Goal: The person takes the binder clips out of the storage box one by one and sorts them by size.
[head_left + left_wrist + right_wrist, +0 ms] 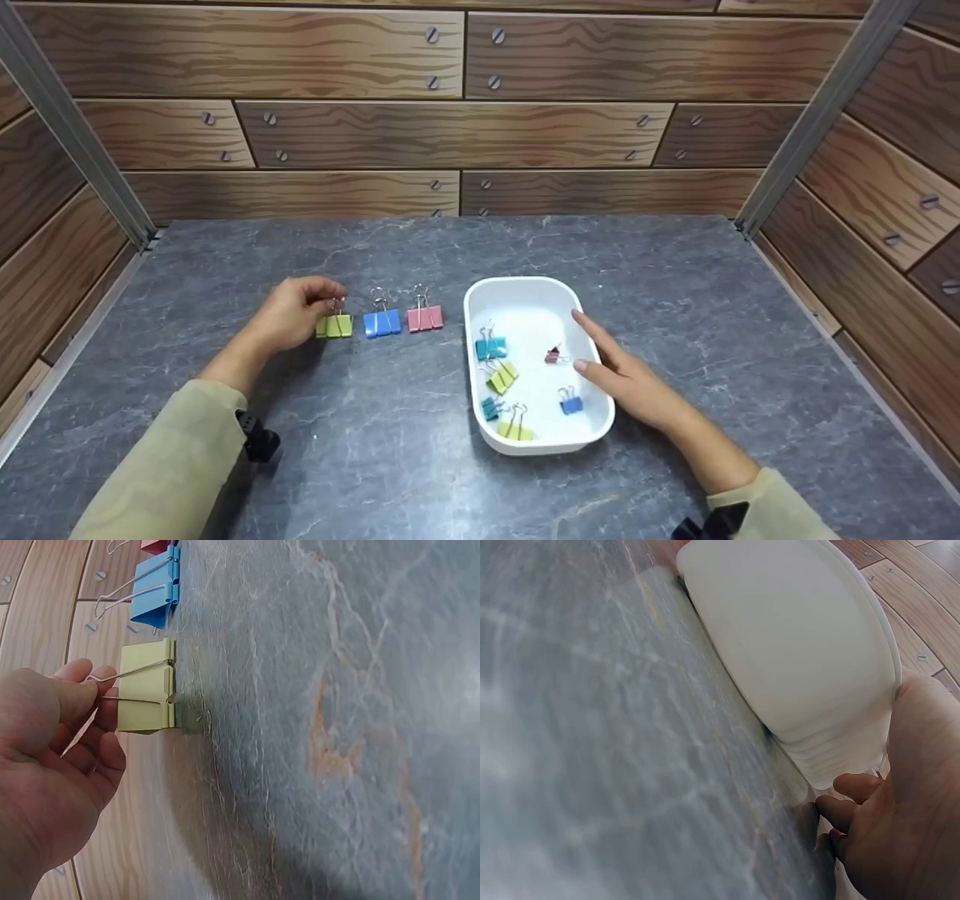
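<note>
The table (390, 450) was dark grey, veined like marble with paler streaks and a few rusty patches. In a row on it stood a yellow-green clip (334, 325), a blue clip (382, 322) and a pink clip (424, 317), each with silver wire handles. The tray (517, 294) was plain white, holding teal, yellow-green, blue and dark red clips. The walls (450, 135) showed brown wood-grain planks with printed screws. The sleeves (172, 472) were pale olive.

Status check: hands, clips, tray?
Left hand pinches wire handles of yellow-green binder clip, standing on grey table beside blue clip and pink clip. Right hand open, resting on white tray's rim. Nothing obstructing.
</note>
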